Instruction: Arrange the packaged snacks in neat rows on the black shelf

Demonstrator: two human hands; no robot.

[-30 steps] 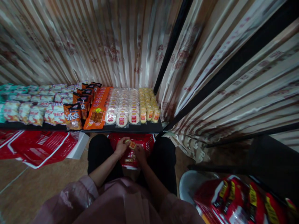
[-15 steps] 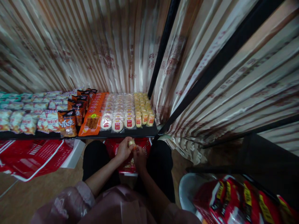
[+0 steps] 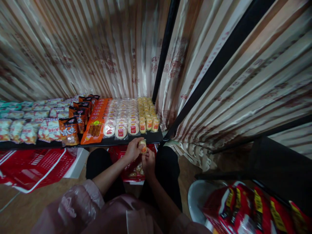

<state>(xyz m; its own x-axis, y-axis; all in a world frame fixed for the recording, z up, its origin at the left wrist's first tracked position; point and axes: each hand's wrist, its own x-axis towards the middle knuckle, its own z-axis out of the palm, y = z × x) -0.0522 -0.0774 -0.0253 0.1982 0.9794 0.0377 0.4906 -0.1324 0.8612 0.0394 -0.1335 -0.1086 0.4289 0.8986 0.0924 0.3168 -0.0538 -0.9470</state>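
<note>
Between my hands, just in front of the shelf edge, is a small yellow wrapped snack point(image 3: 143, 147) with an orange-red label turned up. My left hand point(image 3: 133, 150) is closed on its left side. The fingers of my right hand point(image 3: 148, 163) pinch its lower edge. Beneath them, a red basket point(image 3: 119, 169) between my knees holds more small yellow packets point(image 3: 138, 169), partly hidden by my hands. Rows of similar yellow snacks point(image 3: 148, 123) stand at the right end of the black shelf point(image 3: 136, 140), beside round white packaged biscuits point(image 3: 121, 130).
Left along the shelf are an orange flat packet point(image 3: 94, 131), orange-brown bags point(image 3: 69, 131) and white snack bags point(image 3: 29, 131). Another red basket point(image 3: 41, 165) lies below. Black rack poles point(image 3: 192, 110) slant at right, near a pale tub point(image 3: 195, 198) with red packages point(image 3: 239, 204).
The snack has come up slightly toward the shelf and turned, so its label shows. My right hand has shifted to its lower edge. The view has shifted a little.
</note>
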